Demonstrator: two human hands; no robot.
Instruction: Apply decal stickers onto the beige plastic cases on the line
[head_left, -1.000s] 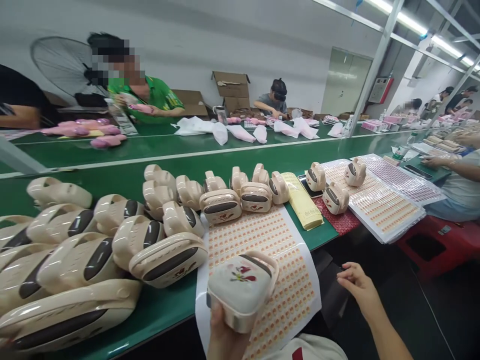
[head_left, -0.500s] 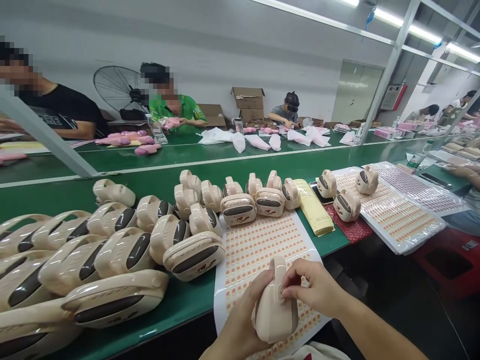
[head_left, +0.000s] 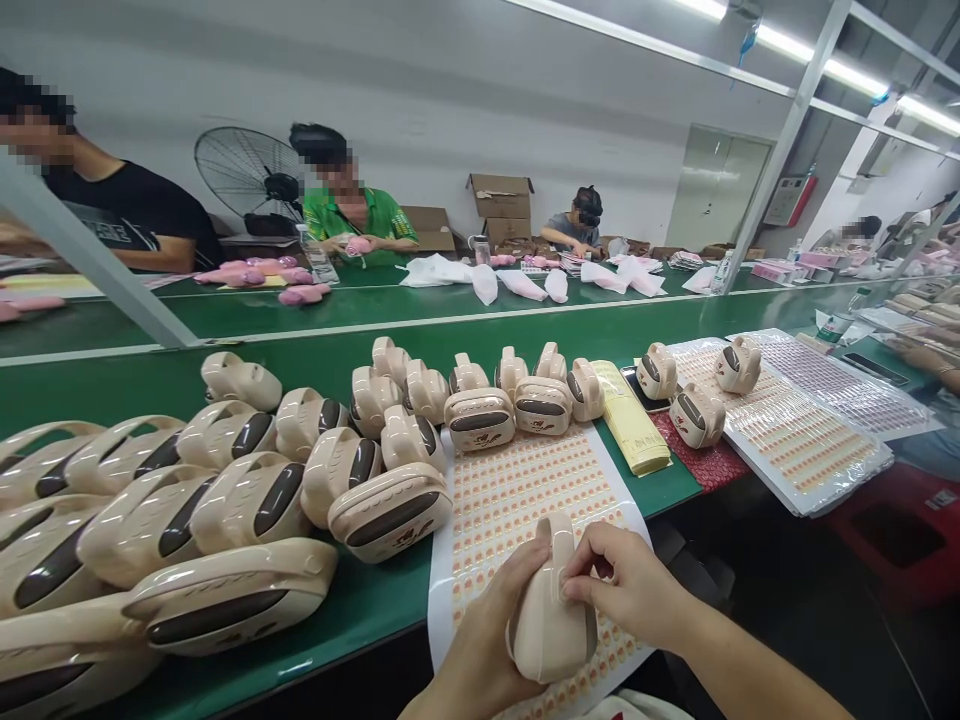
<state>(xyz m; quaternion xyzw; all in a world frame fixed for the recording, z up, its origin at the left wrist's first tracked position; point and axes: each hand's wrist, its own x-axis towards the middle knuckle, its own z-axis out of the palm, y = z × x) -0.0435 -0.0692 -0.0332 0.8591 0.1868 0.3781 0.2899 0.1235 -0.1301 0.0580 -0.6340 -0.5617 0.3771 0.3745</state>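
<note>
My left hand (head_left: 487, 630) is wrapped round a beige plastic case with a top handle (head_left: 551, 630), holding it upright near the table's front edge. The thumb and forefinger of my right hand (head_left: 626, 585) are pinched together against the base of its handle; anything between those fingertips is too small to tell. Beneath the case lies a white sheet with rows of small orange stickers (head_left: 517, 485). Left of the sheet, a beige case with a dark panel and red print (head_left: 390, 515) rests on the green table (head_left: 360, 605).
Several similar beige cases (head_left: 240, 500) crowd the left and back. A yellow paper stack (head_left: 634, 425), red patterned cloth (head_left: 709, 460) and plastic-covered sticker sheets (head_left: 802, 430) lie to the right. Across the table, people work near pink items (head_left: 255, 272) and white bags (head_left: 439, 270).
The camera view has shifted slightly. My hands and the case stay almost in place, with my right fingertips still at the handle's base. Across the table, the person in green has lowered a pink item.
</note>
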